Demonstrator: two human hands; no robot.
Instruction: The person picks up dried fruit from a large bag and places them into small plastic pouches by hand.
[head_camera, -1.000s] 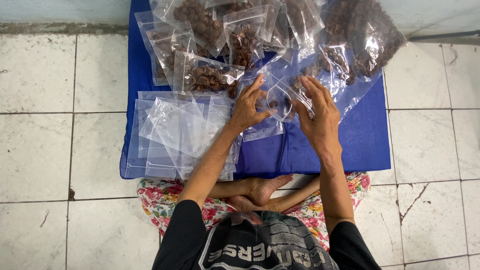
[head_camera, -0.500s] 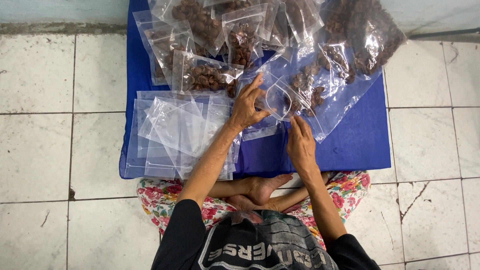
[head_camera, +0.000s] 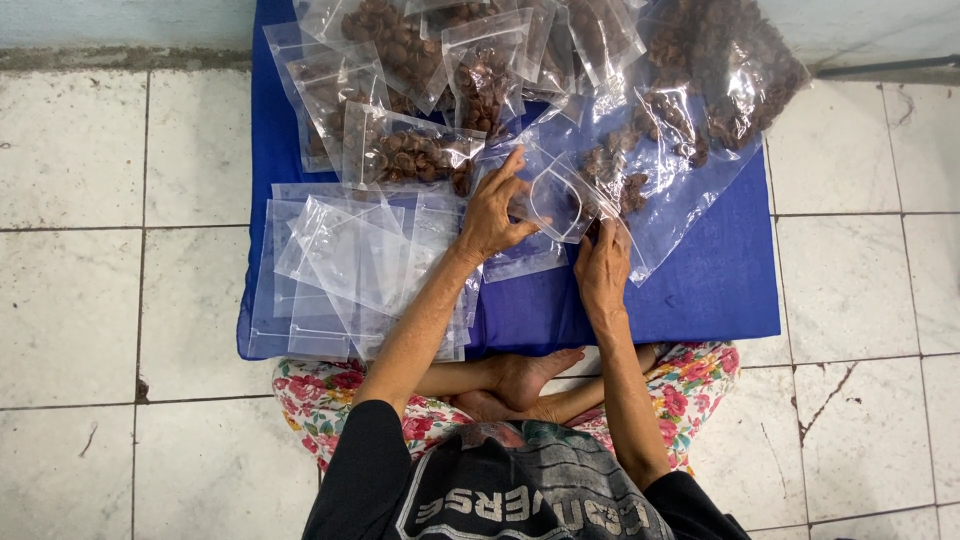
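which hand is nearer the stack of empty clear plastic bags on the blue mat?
Left. The left hand sits at the stack of empty clear plastic bags's right edge; the right hand lies farther right, apart from it.

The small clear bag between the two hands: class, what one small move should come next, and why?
Probably the right hand should bring brown pieces to the small clear bag. The left hand holds it at the mouth, it looks nearly empty, and the large bag of brown pieces lies just beyond the right hand.
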